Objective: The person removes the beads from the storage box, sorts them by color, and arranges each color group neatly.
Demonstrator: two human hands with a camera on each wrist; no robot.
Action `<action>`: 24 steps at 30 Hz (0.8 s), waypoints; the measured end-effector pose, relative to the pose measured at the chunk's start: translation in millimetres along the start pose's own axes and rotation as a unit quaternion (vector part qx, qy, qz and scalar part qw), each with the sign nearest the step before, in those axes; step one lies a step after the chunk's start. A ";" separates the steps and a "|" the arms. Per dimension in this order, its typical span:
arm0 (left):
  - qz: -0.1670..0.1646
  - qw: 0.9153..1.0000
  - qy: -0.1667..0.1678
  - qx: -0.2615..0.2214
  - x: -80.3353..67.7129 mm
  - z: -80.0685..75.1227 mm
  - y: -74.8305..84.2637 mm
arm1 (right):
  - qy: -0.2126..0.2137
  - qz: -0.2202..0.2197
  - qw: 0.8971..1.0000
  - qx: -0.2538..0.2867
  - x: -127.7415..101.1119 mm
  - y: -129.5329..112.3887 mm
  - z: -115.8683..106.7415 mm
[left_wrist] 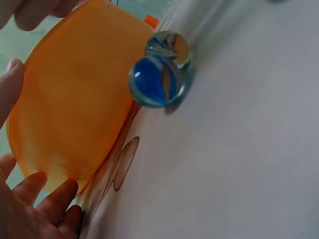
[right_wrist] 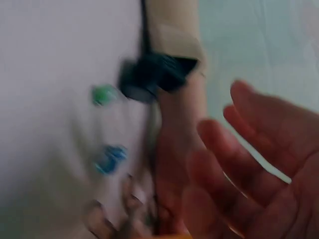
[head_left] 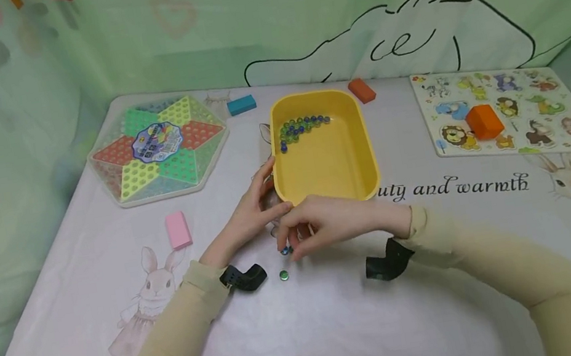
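A yellow tub [head_left: 365, 147] stands mid-table with several blue and green marbles [head_left: 302, 125] gathered in its far left corner. My left hand [head_left: 256, 207] rests with straight fingers [left_wrist: 37, 196] against the tub's [left_wrist: 75, 99] near left corner. My right hand [head_left: 320, 222] hovers in front of the tub, its fingertips just above two marbles [head_left: 286, 251] on the table. The left wrist view shows them as a blue marble [left_wrist: 154, 82] and a clear marble [left_wrist: 169, 47], touched by no finger. A green marble [head_left: 283, 275] lies alone nearer me. In the blurred right wrist view my fingers [right_wrist: 259, 164] look loose and hold nothing.
A hexagonal Chinese checkers board [head_left: 157, 148] lies far left and an animal puzzle board [head_left: 530, 95] far right, with an orange block [head_left: 484, 121] on it. A pink block [head_left: 178, 229], a teal block [head_left: 241, 104] and an orange block [head_left: 361, 90] lie on the tablecloth.
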State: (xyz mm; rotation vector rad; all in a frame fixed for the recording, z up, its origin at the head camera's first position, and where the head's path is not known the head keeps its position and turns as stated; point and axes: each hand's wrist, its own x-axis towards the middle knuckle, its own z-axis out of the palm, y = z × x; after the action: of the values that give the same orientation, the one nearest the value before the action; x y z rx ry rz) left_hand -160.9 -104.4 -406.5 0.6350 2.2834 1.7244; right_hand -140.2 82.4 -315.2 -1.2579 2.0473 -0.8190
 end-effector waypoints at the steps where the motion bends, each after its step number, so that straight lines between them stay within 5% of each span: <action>1: -0.002 1.000 -0.001 0.000 -0.3 -0.2 -0.2 | -0.013 -0.007 1.000 0.012 0.7 0.8 -7.7; 8: -0.014 1.000 -0.007 -0.017 -1.6 -0.6 11.0 | -0.005 0.023 0.997 0.076 6.6 10.1 -60.3; 15: -0.044 0.999 -0.012 0.003 -8.0 -1.4 35.1 | 0.081 0.092 0.992 0.033 18.3 44.6 -93.3; 18: -0.042 0.999 -0.013 -0.001 -8.3 -1.3 35.2 | 0.098 0.129 0.987 0.017 25.3 60.2 -98.4; 24: -0.012 1.000 -0.005 -0.005 -2.4 1.0 7.2 | 0.116 0.180 0.975 -0.056 40.8 80.3 -102.6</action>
State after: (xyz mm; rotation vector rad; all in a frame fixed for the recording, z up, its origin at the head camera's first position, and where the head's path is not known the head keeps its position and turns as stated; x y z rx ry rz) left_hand -156.8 -103.0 -400.1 0.6098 2.2647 1.7162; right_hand -276.1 94.1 -317.6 -0.8358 2.4446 -0.7120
